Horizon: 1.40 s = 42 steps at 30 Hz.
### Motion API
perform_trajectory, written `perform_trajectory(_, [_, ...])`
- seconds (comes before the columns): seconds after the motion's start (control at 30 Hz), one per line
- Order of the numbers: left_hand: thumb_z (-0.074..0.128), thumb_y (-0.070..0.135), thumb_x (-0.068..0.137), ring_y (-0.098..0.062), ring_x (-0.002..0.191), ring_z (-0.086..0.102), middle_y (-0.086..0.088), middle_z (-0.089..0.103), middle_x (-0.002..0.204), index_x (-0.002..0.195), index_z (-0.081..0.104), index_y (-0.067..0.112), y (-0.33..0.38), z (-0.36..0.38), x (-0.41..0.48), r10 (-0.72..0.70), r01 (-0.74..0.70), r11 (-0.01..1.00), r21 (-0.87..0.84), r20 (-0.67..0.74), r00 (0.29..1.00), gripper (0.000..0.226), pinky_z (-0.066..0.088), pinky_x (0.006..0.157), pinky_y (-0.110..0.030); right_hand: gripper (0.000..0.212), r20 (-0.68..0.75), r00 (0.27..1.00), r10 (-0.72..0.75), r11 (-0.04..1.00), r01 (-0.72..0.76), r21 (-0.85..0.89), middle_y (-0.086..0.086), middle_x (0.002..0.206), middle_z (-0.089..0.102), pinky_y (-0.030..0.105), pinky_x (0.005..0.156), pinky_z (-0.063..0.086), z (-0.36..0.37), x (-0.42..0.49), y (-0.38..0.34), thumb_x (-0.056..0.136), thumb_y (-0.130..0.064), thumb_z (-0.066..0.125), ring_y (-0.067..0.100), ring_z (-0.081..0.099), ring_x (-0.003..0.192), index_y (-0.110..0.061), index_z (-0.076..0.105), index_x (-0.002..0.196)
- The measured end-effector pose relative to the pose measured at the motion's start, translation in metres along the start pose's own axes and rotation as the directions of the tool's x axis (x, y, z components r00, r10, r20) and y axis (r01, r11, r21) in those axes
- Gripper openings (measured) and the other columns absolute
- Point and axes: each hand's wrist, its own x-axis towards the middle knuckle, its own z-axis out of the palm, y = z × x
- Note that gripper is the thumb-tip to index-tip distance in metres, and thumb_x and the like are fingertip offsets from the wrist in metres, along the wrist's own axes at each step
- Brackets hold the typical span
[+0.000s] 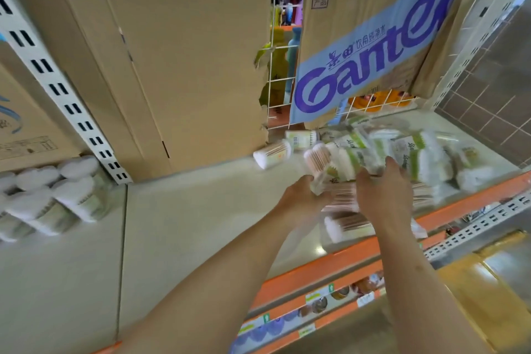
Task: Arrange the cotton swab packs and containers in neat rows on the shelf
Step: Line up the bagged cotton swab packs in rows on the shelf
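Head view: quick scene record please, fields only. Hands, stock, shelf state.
left hand: curled round a clear swab pack
right hand: on the pack pile; grip unclear, motion blur
fallen containers: two, on their sides, left of the pile
shelf: bare cream surface left of the hands
white-topped containers: grouped in the bay to the left
backing: cardboard sheet, blue-printed carton
rows: none formed yet in the pile
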Motion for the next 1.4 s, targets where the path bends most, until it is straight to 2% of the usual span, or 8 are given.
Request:
perform_trajectory(0.13, [0.073,0.030,0.080,-0.016,0.086,0.063,-0.006,0.062,0.108,0.132,0.048,0.011,-0.006,0.012,0.008,-0.111,0.114,0.955,-0.275,0.027,0.993,0.061,0.052,0.063,-0.023,0.061,0.070,0.998,0.006,1.000,-0.007,0.006,0.023,0.119,0.060,0.043,0.082,0.045,0.001,0.008,0.006,0.096,-0.041,0.048,0.040,0.056,0.110,-0.001,0.034,0.140])
perform_trajectory(0.23, [0.073,0.017,0.080,-0.009,0.072,0.058,-0.001,0.061,0.092,0.115,0.061,0.011,-0.009,0.009,0.006,-0.091,0.085,0.922,-0.378,0.004,0.996,0.037,0.045,0.050,-0.014,0.062,0.050,0.999,-0.012,0.996,0.007,0.084,0.021,0.128,0.057,0.042,0.091,0.044,0.000,0.009,0.006,0.093,-0.038,0.057,0.038,0.052,0.118,-0.001,0.038,0.139])
perform_trajectory(0.47, [0.081,0.023,0.071,-0.010,0.096,0.051,0.000,0.056,0.119,0.124,0.050,0.018,-0.004,0.014,-0.004,0.143,-0.144,0.990,-0.002,-0.043,0.989,0.062,0.041,0.072,-0.020,0.053,-0.046,0.996,0.076,0.896,-0.048,0.441,0.003,0.117,0.060,0.030,0.082,0.043,0.002,0.000,-0.003,0.084,-0.022,0.071,0.019,0.056,0.098,-0.010,0.050,0.131])
perform_trajectory(0.6, [0.082,0.040,0.066,-0.015,0.095,0.050,0.005,0.051,0.104,0.103,0.044,0.022,-0.017,0.007,-0.008,0.182,-0.163,0.973,0.166,-0.106,0.978,0.056,0.033,0.065,-0.023,0.042,-0.130,0.987,0.097,0.818,-0.005,0.576,-0.004,0.104,0.058,0.028,0.078,0.043,-0.003,-0.011,-0.010,0.086,-0.016,0.070,0.012,0.057,0.085,-0.015,0.053,0.124])
perform_trajectory(0.73, [0.075,0.055,0.060,-0.014,0.078,0.055,0.002,0.057,0.096,0.105,0.044,0.022,-0.031,-0.013,-0.024,0.149,-0.131,0.985,0.112,-0.176,0.973,0.064,0.038,0.054,-0.025,0.035,-0.147,0.983,0.108,0.747,0.018,0.665,-0.009,0.100,0.057,0.020,0.070,0.045,-0.006,-0.024,-0.021,0.083,-0.017,0.070,-0.003,0.056,0.077,-0.023,0.052,0.113])
perform_trajectory(0.97, [0.072,0.047,0.075,0.000,0.057,0.057,0.005,0.068,0.081,0.105,0.056,0.029,-0.097,-0.064,-0.085,0.009,-0.063,0.994,-0.094,-0.486,0.874,0.038,0.045,0.054,-0.017,0.027,0.089,0.984,-0.156,0.814,0.077,0.576,-0.010,0.081,0.057,0.027,0.061,0.039,0.023,-0.064,-0.069,0.077,-0.011,0.066,0.008,0.055,0.071,-0.016,0.055,0.101])
perform_trajectory(1.17, [0.076,0.041,0.074,-0.011,0.074,0.067,-0.009,0.066,0.099,0.108,0.060,0.014,-0.141,-0.111,-0.144,-0.173,-0.148,0.828,-0.540,-0.498,0.850,0.046,0.058,0.072,-0.031,0.026,0.468,0.822,-0.324,0.832,0.012,0.555,0.007,0.076,0.057,0.032,0.052,0.043,0.088,-0.135,-0.127,0.078,-0.007,0.064,0.023,0.056,0.057,-0.012,0.046,0.097])
perform_trajectory(1.4, [0.087,0.052,0.050,-0.012,0.075,0.063,-0.002,0.065,0.096,0.102,0.063,0.020,-0.186,-0.170,-0.217,-0.254,-0.152,0.840,-0.520,-0.626,0.737,0.066,0.057,0.075,-0.042,0.060,0.776,0.423,-0.468,0.632,-0.455,0.628,0.015,0.092,0.062,0.031,0.049,0.050,0.127,-0.208,-0.181,0.072,-0.004,0.072,0.021,0.062,0.055,-0.017,0.047,0.125])
